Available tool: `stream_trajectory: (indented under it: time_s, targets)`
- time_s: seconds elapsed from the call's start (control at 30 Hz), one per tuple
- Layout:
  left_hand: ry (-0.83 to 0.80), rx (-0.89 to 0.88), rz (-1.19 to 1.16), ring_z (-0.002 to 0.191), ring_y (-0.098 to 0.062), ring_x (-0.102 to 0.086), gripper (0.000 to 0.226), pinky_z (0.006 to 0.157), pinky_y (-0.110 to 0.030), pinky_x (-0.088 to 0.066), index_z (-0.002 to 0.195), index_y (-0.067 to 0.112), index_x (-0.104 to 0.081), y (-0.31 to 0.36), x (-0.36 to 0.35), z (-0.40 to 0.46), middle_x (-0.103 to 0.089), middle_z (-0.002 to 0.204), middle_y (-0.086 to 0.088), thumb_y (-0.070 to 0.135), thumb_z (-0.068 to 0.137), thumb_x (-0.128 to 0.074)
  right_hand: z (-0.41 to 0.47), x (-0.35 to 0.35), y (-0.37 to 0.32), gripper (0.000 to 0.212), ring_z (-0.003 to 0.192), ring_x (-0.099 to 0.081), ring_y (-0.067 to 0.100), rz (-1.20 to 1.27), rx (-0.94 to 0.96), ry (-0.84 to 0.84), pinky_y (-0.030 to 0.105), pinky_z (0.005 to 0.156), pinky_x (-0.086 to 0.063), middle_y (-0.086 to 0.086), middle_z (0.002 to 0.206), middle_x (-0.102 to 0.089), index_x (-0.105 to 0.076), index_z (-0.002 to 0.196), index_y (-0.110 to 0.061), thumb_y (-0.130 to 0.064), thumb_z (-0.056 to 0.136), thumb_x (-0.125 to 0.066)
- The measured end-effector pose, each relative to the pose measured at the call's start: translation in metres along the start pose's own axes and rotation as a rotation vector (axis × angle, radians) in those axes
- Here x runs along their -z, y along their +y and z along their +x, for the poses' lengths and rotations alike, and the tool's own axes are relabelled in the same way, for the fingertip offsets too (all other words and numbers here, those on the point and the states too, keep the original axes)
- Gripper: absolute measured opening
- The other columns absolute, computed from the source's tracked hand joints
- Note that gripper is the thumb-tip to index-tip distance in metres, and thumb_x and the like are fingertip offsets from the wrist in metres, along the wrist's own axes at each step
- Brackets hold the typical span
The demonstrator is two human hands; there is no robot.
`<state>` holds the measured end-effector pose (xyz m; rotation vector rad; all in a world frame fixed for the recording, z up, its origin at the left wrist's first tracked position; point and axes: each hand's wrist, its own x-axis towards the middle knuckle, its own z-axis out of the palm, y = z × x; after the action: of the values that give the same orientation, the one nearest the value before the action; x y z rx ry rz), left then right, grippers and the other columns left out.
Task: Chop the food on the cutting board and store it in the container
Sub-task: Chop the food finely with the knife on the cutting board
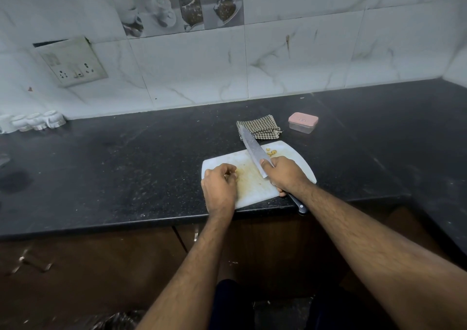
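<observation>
The right hand (283, 175) grips a knife (254, 150) over the cutting board (255, 190); left hand (219, 185) rests beside it.

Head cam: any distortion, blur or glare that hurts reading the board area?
Head view: wide-angle bending curves the counter edge and wall tiles toward the frame borders; lighting is dim and cool, the corners darker; the cupboard fronts at lower left are smeared; the cutting board, knife and both hands near the centre read fairly sharp; the black counter shows only soft sheen, with no hard glare.
</observation>
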<state>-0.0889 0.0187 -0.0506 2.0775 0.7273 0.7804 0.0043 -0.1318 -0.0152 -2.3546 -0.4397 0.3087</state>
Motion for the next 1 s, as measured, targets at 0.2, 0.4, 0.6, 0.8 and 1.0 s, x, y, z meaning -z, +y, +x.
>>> stream_trajectory:
  time_s: [0.2, 0.4, 0.6, 0.8, 1.0]
  targets:
    - [-0.012, -0.014, -0.018, 0.100, -0.011, -0.062, 0.023, 0.091, -0.037, -0.058, 0.109, 0.025, -0.076, 0.004, 0.004, -0.003, -0.060, 0.107, 0.009, 0.036, 0.088, -0.079, 0.000, 0.001, -0.002, 0.030, 0.030, -0.052, 0.008, 0.001, -0.010, -0.003, 0.020, 0.040, -0.044, 0.003, 0.064, -0.066, -0.043, 0.101, -0.024, -0.054, 0.103, -0.041]
    - [-0.050, -0.141, 0.171, 0.111, -0.014, -0.051, 0.023, 0.097, -0.032, -0.037, 0.106, 0.024, -0.077, 0.008, 0.004, -0.003, -0.069, 0.113, 0.009, 0.041, 0.096, -0.066, -0.001, 0.001, -0.001, 0.030, 0.032, -0.053, 0.010, 0.052, -0.009, -0.004, 0.021, 0.040, -0.044, 0.004, 0.065, -0.066, -0.047, 0.101, -0.023, -0.053, 0.103, -0.041]
    - [-0.223, -0.324, 0.471, 0.119, -0.018, -0.042, 0.031, 0.102, -0.042, -0.032, 0.127, 0.026, -0.068, 0.021, -0.004, -0.004, -0.061, 0.128, 0.006, 0.039, 0.100, -0.058, -0.003, 0.008, 0.008, 0.032, 0.040, -0.042, 0.010, 0.468, -0.021, -0.125, 0.027, 0.039, -0.046, 0.002, 0.060, -0.051, -0.057, 0.091, -0.018, -0.045, 0.105, -0.046]
    - [-0.306, -0.330, 0.483, 0.124, -0.022, -0.041, 0.036, 0.097, -0.042, -0.031, 0.136, 0.025, -0.062, 0.041, -0.020, -0.002, -0.058, 0.135, 0.002, 0.034, 0.101, -0.058, -0.003, 0.011, 0.008, 0.031, 0.040, -0.040, 0.010, 0.542, -0.044, -0.140, 0.027, 0.039, -0.047, 0.000, 0.057, -0.050, -0.059, 0.098, -0.017, -0.045, 0.105, -0.047]
    - [-0.285, -0.302, 0.502, 0.120, -0.021, -0.042, 0.025, 0.098, -0.042, -0.032, 0.119, 0.023, -0.073, 0.047, -0.032, 0.002, -0.056, 0.131, 0.002, 0.034, 0.101, -0.058, -0.002, 0.012, 0.008, 0.033, 0.041, -0.041, 0.010, 0.534, -0.039, -0.138, 0.028, 0.039, -0.047, 0.001, 0.059, -0.051, -0.060, 0.098, -0.014, -0.044, 0.105, -0.048]
